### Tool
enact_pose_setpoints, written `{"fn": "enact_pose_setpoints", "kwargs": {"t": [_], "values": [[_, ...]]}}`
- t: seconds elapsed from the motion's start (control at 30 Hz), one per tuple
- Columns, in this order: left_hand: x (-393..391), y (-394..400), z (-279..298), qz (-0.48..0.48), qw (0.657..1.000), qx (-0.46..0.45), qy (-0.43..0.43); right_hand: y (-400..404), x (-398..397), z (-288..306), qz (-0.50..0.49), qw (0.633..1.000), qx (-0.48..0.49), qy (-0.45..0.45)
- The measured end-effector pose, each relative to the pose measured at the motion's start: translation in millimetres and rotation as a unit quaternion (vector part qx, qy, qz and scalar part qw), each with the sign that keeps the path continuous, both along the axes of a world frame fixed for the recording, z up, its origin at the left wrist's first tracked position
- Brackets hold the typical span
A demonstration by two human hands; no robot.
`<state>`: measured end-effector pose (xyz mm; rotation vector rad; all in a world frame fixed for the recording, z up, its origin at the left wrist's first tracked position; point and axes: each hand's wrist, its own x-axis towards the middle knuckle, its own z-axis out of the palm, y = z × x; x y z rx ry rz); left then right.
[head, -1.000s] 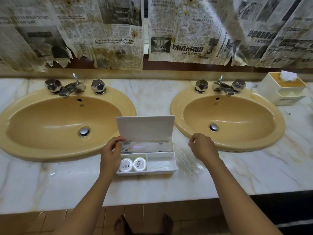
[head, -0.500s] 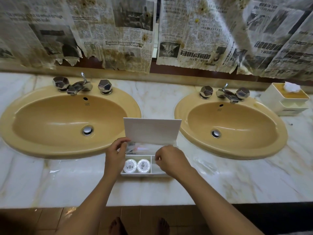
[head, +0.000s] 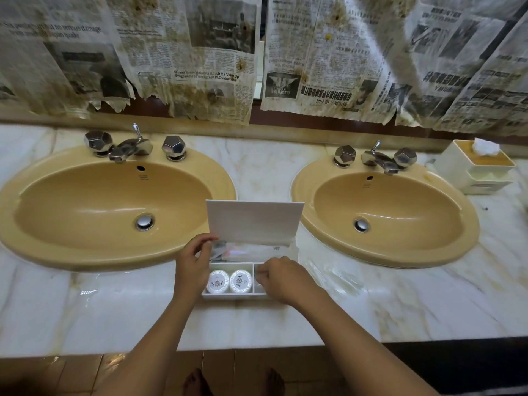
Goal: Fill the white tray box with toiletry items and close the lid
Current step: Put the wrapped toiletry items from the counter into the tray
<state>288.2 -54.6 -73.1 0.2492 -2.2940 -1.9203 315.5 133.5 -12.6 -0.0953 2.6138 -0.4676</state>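
Observation:
The white tray box sits on the marble counter between two sinks, with its lid standing upright at the back. Two round white soaps lie in the front left compartment. Clear wrapped items fill the long rear compartment. My left hand grips the box's left end, fingers curled over the rear left corner. My right hand is over the front right compartment, fingertips pinched on a thin clear packet that is mostly hidden.
Yellow sinks lie on the left and right, each with chrome taps behind. A white tissue box stands at the far right. A glossy clear patch lies on the counter right of the tray box. Newspaper covers the wall.
My right hand left the counter to the right of the box and moved left over the front right compartment. My left hand stayed on the box's left end.

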Motion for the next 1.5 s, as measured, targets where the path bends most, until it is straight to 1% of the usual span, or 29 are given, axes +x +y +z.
{"fn": "enact_pose_setpoints", "kwargs": {"t": [0.13, 0.23, 0.33, 0.4, 0.47, 0.57, 0.73, 0.87, 1.1, 1.33, 1.5], "values": [[0, 0, 1, -0.001, 1.0, -0.004, -0.004, 11, -6, 23, -0.039, 0.995, -0.067, 0.058], [1, 0, 2, -0.001, 1.0, -0.007, -0.003, 32, -16, 36, -0.112, 0.981, -0.104, 0.12], [1, 1, 1, 0.0, 1.0, -0.01, -0.004, 62, -23, 32, -0.203, 0.965, -0.087, 0.143], [1, 0, 1, 0.001, 1.0, -0.012, -0.005, 82, -24, 25, -0.249, 0.957, -0.053, 0.135], [1, 0, 1, 0.0, 1.0, -0.016, -0.005, 97, -21, 15, -0.266, 0.958, -0.022, 0.105], [1, 1, 2, 0.0, 1.0, -0.017, -0.004, 106, -14, 2, -0.263, 0.963, 0.013, 0.062], [1, 1, 0, -0.002, 1.0, -0.018, -0.002, 101, -4, -11, -0.247, 0.968, 0.04, 0.031], [1, 1, 0, 0.002, 1.0, -0.013, -0.003, 92, 1, -17, -0.247, 0.967, 0.052, 0.03], [0, 1, 0, -0.001, 1.0, -0.009, 0.002, 92, -4, -19, -0.259, 0.964, 0.034, 0.054], [1, 1, 0, -0.002, 1.0, -0.006, -0.001, 94, -16, 13, -0.253, 0.963, -0.015, 0.089], [1, 0, 1, 0.0, 1.0, -0.005, -0.002, 74, -17, 55, -0.169, 0.98, -0.05, 0.096]]}}
